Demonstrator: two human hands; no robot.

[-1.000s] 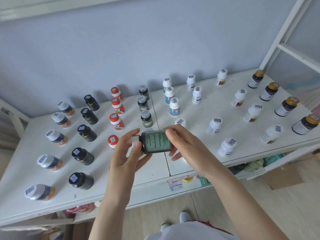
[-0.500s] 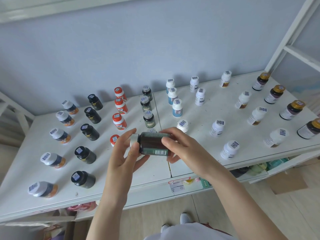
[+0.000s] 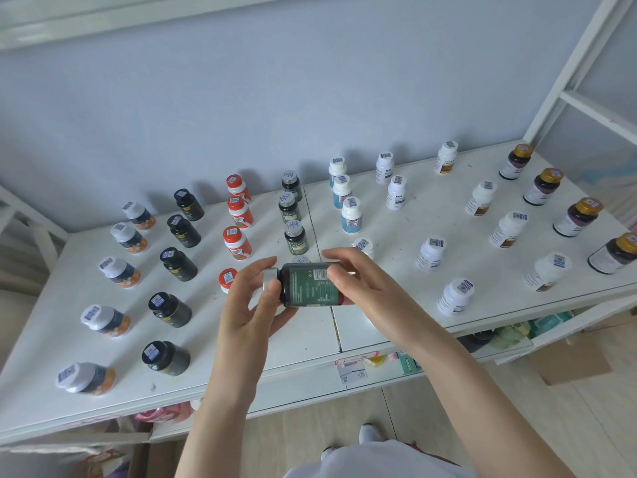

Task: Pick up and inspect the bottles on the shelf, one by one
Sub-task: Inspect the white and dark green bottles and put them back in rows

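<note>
A dark green-labelled bottle (image 3: 307, 285) with a silver cap lies on its side in the air above the front of the white shelf (image 3: 396, 326). My left hand (image 3: 253, 301) grips its capped end with thumb and fingers. My right hand (image 3: 362, 288) holds the bottle's base end, fingers curled over the top. A barcode on the label faces up. Rows of upright bottles stand on the shelf behind: green ones (image 3: 295, 237), red-capped ones (image 3: 237, 243), black ones (image 3: 178, 264) and white ones (image 3: 431, 254).
White-capped orange-labelled bottles (image 3: 119, 272) line the far left, gold-capped dark bottles (image 3: 577, 217) the far right. A white frame post (image 3: 568, 67) rises at the right. Below the shelf sit packets (image 3: 355, 369) and a cardboard box (image 3: 568, 363). The blue wall is behind.
The bottle has been rolled between my hands: first plain green label showed, then a dark side, now the side with the barcode faces up. Both hands stay in place.
</note>
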